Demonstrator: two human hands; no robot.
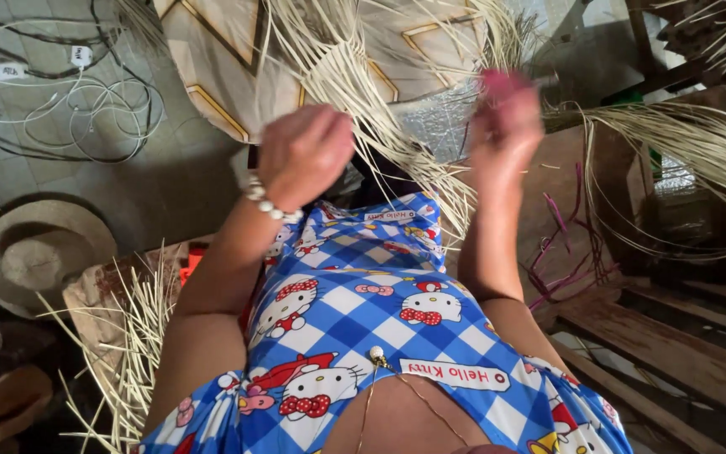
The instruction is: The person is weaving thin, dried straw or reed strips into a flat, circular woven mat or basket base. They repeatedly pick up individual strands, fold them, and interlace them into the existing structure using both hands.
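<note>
Weave (430, 50) is partly done: a woven patch sits up top, held above the lap, with long loose straw strands (380, 126) hanging off it unwoven, so plenty is left. Finished hat (39, 252) lies on the floor at left. Left hand (304, 155) curled tight on strands; right hand (506, 118) is blurred, fingers look pinched on straw.

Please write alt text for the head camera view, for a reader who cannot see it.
Both hands, left hand and right hand, are raised among pale straw strands of a woven piece. A finished straw hat lies on the floor at left.
</note>
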